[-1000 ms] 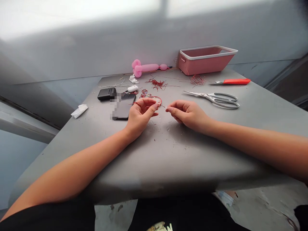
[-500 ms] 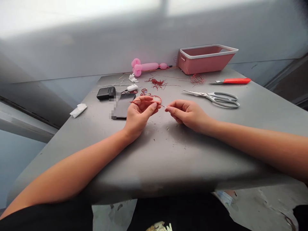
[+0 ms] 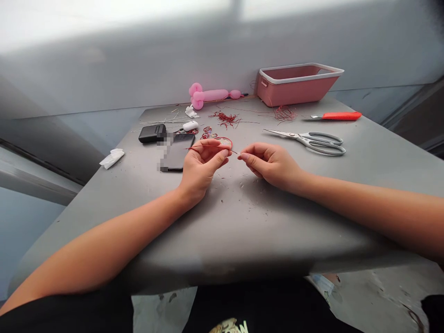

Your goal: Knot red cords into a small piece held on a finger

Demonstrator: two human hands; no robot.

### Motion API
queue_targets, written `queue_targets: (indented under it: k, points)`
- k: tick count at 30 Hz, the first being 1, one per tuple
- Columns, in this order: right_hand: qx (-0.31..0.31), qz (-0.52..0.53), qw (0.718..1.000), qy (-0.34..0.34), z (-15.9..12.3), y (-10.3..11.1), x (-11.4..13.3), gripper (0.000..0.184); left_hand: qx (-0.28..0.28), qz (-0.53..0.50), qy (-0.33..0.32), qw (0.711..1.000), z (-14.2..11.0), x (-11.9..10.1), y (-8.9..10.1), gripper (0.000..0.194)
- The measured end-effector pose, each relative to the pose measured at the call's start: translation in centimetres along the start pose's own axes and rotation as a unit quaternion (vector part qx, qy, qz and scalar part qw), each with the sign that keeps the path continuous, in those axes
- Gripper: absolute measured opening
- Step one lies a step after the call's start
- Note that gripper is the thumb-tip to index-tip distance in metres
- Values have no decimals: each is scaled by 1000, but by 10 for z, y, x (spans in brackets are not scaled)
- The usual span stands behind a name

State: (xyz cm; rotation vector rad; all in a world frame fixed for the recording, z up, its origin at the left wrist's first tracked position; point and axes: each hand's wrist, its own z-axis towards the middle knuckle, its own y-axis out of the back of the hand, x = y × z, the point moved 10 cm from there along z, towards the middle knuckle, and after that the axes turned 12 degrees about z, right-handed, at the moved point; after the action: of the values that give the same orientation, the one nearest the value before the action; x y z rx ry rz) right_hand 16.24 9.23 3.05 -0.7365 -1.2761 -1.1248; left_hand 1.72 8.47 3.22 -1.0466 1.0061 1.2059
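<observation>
Hands (image 3: 198, 165) (image 3: 274, 165): two. Basket (image 3: 294, 91), phone (image 3: 178, 155), knife (image 3: 342, 116), scissors (image 3: 297, 136): one each.

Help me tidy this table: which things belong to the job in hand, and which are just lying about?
Probably the job: red cord between the left hand and right hand, cord scraps, tangled strands, scissors, utility knife.

Likely just lying about: smartphone, black power bank, pink balloon, pink basket, crumpled tissue.

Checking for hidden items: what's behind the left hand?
Behind the left hand: a phone, its right edge partly covered, and a round red-edged item, partly covered. Anything fully hidden can't be told.
</observation>
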Motion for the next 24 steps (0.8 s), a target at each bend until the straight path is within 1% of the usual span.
queue_targets:
  k: [4,12,14,17,19,21,24]
  points:
    - [8,-6,1000,9,-1,-2,2,39,-7,-9,10,1000,-2,1,-1,25]
    - [15,-53,996,63,-6,-6,12,32,-20,-7,39,999,-2,0,0,21]
    - [17,-66,995,79,-7,-7,15,30,-25,-5,56,998,-2,2,2,20]
    - [26,-95,989,112,-10,-10,20,24,-51,17,75,996,-1,6,8,30]
    - [28,-115,984,130,-11,-11,22,22,-84,45,67,993,0,5,16,43]
    - [28,-132,980,144,-11,-12,25,21,-111,81,50,989,0,2,23,49]
    - [27,-162,972,166,-13,-13,28,20,-111,140,24,984,2,-3,25,42]
